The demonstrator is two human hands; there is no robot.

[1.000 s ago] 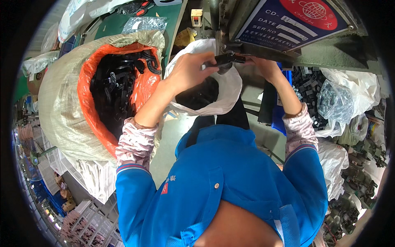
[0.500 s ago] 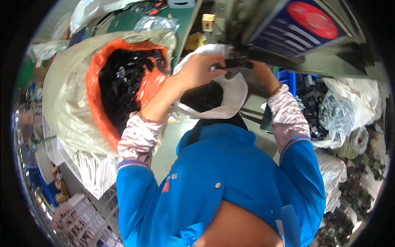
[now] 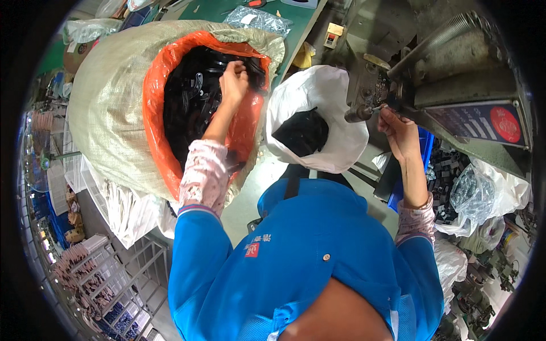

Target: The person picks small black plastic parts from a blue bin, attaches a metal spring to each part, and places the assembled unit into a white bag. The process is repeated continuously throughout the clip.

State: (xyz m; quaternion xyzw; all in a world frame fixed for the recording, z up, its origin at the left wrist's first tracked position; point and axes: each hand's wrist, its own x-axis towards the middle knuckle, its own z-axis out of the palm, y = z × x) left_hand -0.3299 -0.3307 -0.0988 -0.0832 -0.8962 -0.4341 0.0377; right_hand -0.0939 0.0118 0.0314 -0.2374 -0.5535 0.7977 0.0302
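Observation:
My left hand is over the mouth of a large woven sack with an orange plastic liner. Its fingers are curled together among glossy black plastic parts; whatever they grip is hidden. To the right, my right hand is closed in a pinch at the dark metal machine. Its fingertips meet a thin pale piece beside a dark rounded machine part, too small to name. Between my hands a white bag stands with its mouth open and black pieces inside.
Behind the sack is a green tabletop with a clear plastic bag. A small yellowish switch box is near the machine. Right of my right arm, a blue bin stands beside small black blocks. White wire racks are at lower left.
Both hands were together at the machine with a dark piece between them. My left hand has moved left into the sack, and my right hand has drawn apart from it. The view has shifted.

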